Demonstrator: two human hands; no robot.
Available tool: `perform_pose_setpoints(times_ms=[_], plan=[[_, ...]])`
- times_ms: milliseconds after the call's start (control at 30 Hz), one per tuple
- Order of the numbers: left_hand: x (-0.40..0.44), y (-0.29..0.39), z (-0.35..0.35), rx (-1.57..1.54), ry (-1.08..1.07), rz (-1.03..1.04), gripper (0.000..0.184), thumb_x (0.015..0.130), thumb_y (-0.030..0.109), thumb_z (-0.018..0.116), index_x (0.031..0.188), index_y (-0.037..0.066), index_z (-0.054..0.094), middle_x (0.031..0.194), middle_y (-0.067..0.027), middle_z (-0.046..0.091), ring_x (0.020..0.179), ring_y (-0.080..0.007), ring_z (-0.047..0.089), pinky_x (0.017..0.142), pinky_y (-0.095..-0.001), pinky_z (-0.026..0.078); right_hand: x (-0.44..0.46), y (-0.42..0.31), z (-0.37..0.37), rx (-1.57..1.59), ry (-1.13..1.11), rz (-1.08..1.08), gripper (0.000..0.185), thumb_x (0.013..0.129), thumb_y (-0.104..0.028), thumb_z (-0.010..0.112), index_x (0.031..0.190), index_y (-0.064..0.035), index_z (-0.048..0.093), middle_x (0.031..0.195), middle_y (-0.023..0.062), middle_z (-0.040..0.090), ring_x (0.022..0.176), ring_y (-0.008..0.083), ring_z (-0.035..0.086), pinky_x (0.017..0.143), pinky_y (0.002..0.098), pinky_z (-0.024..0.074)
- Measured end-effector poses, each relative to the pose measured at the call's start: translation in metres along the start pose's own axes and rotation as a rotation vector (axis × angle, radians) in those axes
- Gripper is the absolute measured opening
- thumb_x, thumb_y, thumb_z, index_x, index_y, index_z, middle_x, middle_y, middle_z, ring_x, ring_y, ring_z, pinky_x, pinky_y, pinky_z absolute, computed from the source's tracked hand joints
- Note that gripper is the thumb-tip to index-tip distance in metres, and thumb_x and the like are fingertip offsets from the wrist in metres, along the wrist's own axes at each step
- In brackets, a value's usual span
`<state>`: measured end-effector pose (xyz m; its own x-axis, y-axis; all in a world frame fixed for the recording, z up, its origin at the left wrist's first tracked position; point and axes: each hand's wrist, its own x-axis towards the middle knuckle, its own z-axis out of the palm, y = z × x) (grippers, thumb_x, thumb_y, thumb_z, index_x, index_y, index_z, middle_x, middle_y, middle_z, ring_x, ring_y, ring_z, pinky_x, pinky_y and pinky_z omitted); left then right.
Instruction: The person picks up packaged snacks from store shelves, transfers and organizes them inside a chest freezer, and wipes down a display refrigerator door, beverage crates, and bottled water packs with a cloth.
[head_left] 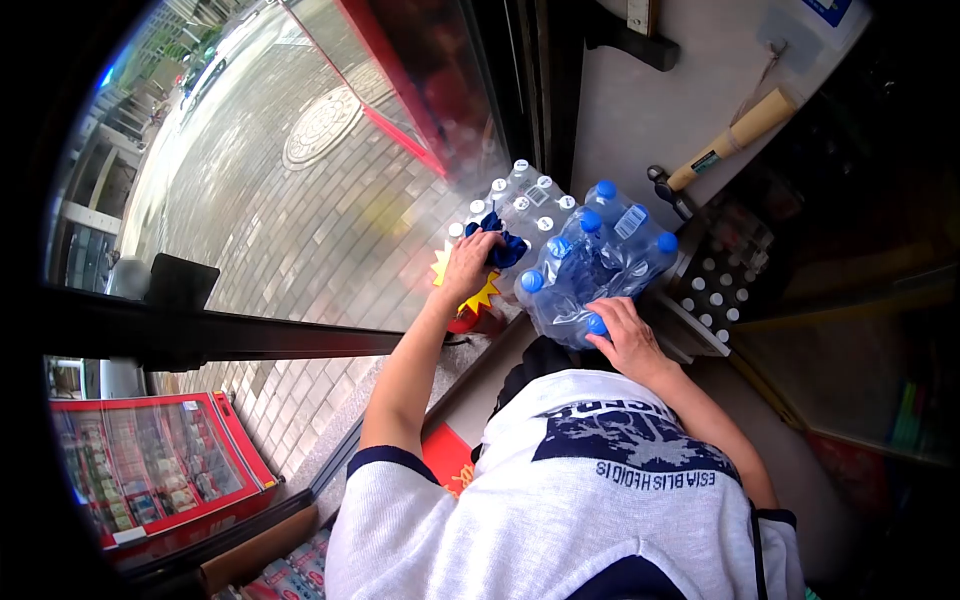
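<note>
My left hand (470, 268) is closed around a bunched dark blue cloth (508, 249). The cloth lies against a shrink-wrapped pack of clear bottles with white caps (541, 202). Beside it, nearer me and to the right, is a plastic-wrapped pack of large water bottles with blue caps (575, 275). My right hand (630, 340) grips the near end of this pack, fingers bent over the film next to a blue cap. Just under my left hand a yellow starburst sign (484, 292) shows in part.
A glass door with a dark frame (290, 335) stands at left, with brick paving (370, 235) beyond. A red display case (228, 440) sits at lower left. At right are a wooden-handled hammer (735, 138) and more white-capped bottles (715, 298) on the floor side.
</note>
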<state>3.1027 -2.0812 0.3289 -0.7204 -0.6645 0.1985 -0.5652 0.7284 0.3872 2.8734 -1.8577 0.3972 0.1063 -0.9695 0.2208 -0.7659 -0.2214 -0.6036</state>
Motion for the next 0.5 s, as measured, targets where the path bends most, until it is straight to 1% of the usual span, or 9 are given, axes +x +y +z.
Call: perform_pose_setpoints(times_ms=[33, 133, 167, 267, 300, 500], plan=[[-0.007, 0.003, 0.003, -0.145, 0.004, -0.026, 0.048, 0.063, -0.003, 0.067, 0.105, 0.012, 0.05, 0.126, -0.0061, 0.05, 0.125, -0.0335, 0.037, 0.1, -0.0394, 0.033, 0.0, 0.0, 0.0, -0.002, -0.001, -0.004, 0.047, 0.073, -0.009, 0.068, 0.115, -0.0024, 0.048, 0.112, 0.014, 0.051, 0.106, 0.0319, 0.047, 0.088, 0.0381, 0.0425], [-0.021, 0.016, 0.007, -0.114, 0.135, -0.052, 0.045, 0.064, 0.0, 0.068, 0.104, 0.008, 0.05, 0.124, -0.0075, 0.051, 0.121, -0.0338, 0.041, 0.103, -0.0408, 0.033, -0.001, -0.001, -0.001, -0.007, -0.001, -0.009, 0.047, 0.073, -0.009, 0.068, 0.115, -0.0021, 0.048, 0.112, 0.0143, 0.05, 0.106, 0.032, 0.047, 0.089, 0.0379, 0.0422], [-0.024, 0.016, 0.011, -0.139, 0.152, -0.052, 0.049, 0.062, -0.005, 0.065, 0.106, 0.008, 0.051, 0.126, -0.0078, 0.05, 0.123, -0.0345, 0.039, 0.102, -0.0417, 0.033, -0.002, -0.002, 0.0, -0.006, -0.001, -0.009, 0.047, 0.073, -0.009, 0.068, 0.115, -0.002, 0.048, 0.112, 0.0143, 0.05, 0.106, 0.032, 0.047, 0.089, 0.0379, 0.0421], [-0.035, 0.031, 0.013, -0.096, 0.184, -0.091, 0.053, 0.06, -0.01, 0.06, 0.109, 0.008, 0.051, 0.126, -0.0072, 0.05, 0.124, -0.035, 0.038, 0.102, -0.0419, 0.034, -0.002, -0.003, -0.001, -0.007, 0.002, -0.011, 0.047, 0.073, -0.009, 0.068, 0.115, -0.002, 0.047, 0.112, 0.0143, 0.05, 0.106, 0.0321, 0.047, 0.089, 0.0379, 0.042], [-0.04, 0.035, 0.015, -0.109, 0.206, -0.096, 0.056, 0.059, -0.012, 0.057, 0.11, 0.009, 0.051, 0.126, -0.0064, 0.05, 0.124, -0.0346, 0.038, 0.101, -0.0425, 0.034, -0.003, -0.003, -0.001, -0.008, 0.004, -0.01, 0.047, 0.073, -0.009, 0.068, 0.115, -0.002, 0.047, 0.112, 0.0143, 0.05, 0.106, 0.0321, 0.047, 0.089, 0.038, 0.042], [-0.07, 0.052, 0.029, -0.03, 0.264, -0.156, 0.051, 0.061, -0.006, 0.058, 0.108, 0.011, 0.053, 0.126, -0.0038, 0.05, 0.121, -0.0328, 0.041, 0.098, -0.0423, 0.034, -0.004, -0.003, 0.002, -0.014, 0.027, -0.017, 0.048, 0.073, -0.008, 0.068, 0.116, -0.0024, 0.048, 0.112, 0.0143, 0.051, 0.106, 0.032, 0.047, 0.089, 0.0381, 0.042]])
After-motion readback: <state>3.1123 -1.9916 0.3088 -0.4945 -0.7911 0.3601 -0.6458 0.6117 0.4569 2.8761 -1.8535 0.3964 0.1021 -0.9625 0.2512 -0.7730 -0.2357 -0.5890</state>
